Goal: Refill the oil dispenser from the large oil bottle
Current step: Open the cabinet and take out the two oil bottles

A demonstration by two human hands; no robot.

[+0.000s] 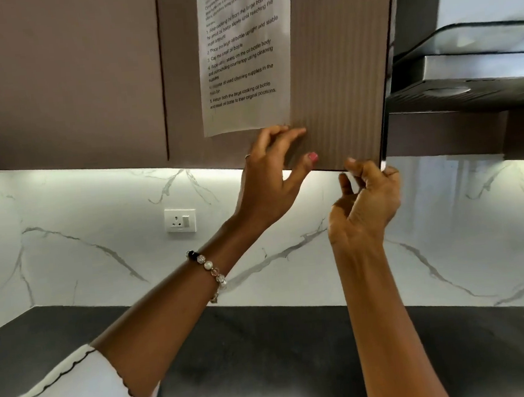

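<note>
The right hand (365, 202) pinches the bottom edge of the ribbed brown wooden cabinet door (335, 74), while the left hand (271, 178) rests spread-fingered on its front.

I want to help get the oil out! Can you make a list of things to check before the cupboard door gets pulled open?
1. Right hand grips the bottom corner of the cabinet door: ok.
2. Left hand rests on the door's lower edge, fingers spread: ok.
3. Instruction sheet stuck flat on the door: ok.
4. Range hood sits close beside the door's edge; room to swing: cannot tell.
5. Oil bottle and dispenser seen: not ok, neither is in view.
6. Countertop below has room for bottles: ok.
</note>
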